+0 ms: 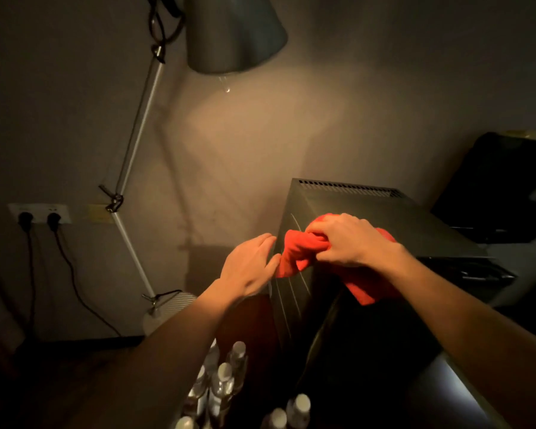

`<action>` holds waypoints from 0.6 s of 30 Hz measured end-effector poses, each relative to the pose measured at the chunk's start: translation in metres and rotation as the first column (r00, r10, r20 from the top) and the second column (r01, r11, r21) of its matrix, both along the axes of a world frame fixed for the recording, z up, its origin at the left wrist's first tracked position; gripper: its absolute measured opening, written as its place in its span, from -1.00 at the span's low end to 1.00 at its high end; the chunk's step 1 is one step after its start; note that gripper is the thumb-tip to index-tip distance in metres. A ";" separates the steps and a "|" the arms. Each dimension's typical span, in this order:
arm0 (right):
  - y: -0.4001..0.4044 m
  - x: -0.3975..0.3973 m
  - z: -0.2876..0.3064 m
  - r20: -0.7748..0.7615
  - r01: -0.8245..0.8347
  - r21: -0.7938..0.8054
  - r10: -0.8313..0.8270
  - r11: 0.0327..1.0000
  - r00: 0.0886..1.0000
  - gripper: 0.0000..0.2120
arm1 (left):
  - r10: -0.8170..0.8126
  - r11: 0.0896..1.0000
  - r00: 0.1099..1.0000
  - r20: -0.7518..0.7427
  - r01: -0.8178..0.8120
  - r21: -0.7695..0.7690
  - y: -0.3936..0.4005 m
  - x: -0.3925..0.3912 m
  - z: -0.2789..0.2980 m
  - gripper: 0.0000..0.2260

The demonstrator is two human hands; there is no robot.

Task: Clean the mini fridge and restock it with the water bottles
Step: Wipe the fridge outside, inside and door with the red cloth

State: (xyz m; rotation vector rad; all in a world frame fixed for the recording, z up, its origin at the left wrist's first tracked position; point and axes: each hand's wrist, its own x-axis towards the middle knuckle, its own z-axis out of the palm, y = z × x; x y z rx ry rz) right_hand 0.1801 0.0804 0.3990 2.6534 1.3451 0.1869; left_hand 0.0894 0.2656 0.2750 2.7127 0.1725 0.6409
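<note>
The black mini fridge stands at centre right, seen from above, with vent slots along its back edge. A red cloth lies bunched on the fridge's top left corner and hangs over the front. My right hand grips the cloth from above, fingers curled into it. My left hand rests with straight fingers against the fridge's left side, thumb touching the cloth's edge. Several clear water bottles with white caps stand below, at the bottom centre.
A floor lamp with a grey shade leans on a white arm at the left, its base on the floor. Two plugs sit in a wall socket, cables trailing down. A dark object lies to the fridge's right.
</note>
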 end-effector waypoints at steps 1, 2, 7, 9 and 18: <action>0.002 -0.012 -0.001 0.027 0.005 -0.037 -0.004 0.999 1.000 -0.56 | -0.016 1.000 1.000 -0.004 0.016 -0.010 0.002 -0.007 -0.004 -0.53; 0.003 -0.023 -0.004 0.055 0.009 -0.074 -0.005 0.997 0.998 -0.58 | -0.029 0.999 0.999 -0.013 0.029 -0.021 0.005 -0.013 -0.009 -0.52; 0.003 -0.063 -0.038 0.279 0.047 -0.313 0.045 0.949 0.959 -0.60 | -0.073 0.995 0.996 -0.059 0.069 -0.067 0.011 -0.037 -0.037 -0.50; 0.003 -0.066 -0.057 0.342 0.028 -0.312 0.085 0.950 0.936 -0.71 | -0.088 0.993 0.994 -0.064 0.082 -0.090 0.012 -0.042 -0.046 -0.49; -0.005 -0.066 -0.102 0.504 0.071 -0.411 0.162 0.909 0.848 -0.88 | -0.153 0.980 0.986 -0.066 0.143 -0.139 0.003 -0.036 -0.087 -0.47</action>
